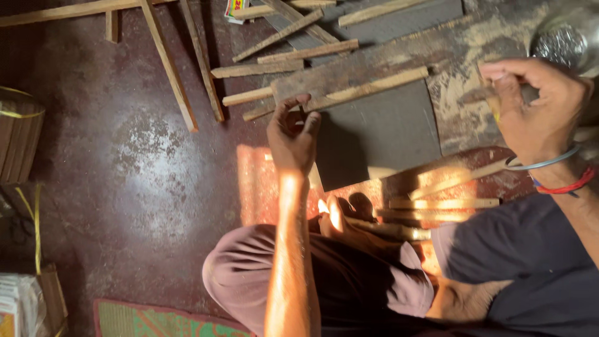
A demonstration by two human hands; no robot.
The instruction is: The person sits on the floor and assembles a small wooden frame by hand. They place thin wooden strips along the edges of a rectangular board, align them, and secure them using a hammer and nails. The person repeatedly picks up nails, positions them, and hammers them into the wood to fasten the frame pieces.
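My left hand [293, 134] reaches out over the floor, its fingers pinched around the near end of a long pale wooden strip [374, 86]. The strip lies across a rough plank [399, 59] smeared with pale paste and above a dark grey board [380, 134]. My right hand [540, 106], with bangles on the wrist, is raised at the upper right. Its fingers are closed on a small yellowish stick [494, 103] over the smeared plank. My bent legs in dark cloth [349, 281] fill the bottom of the view.
Several loose wooden strips [281, 62] lie scattered on the reddish floor [137, 162] at the top. A shiny metal vessel [564, 40] stands at the top right. More strips [443, 203] lie by my knee. A woven basket [19, 134] sits at the left edge, a mat [156, 321] at the bottom.
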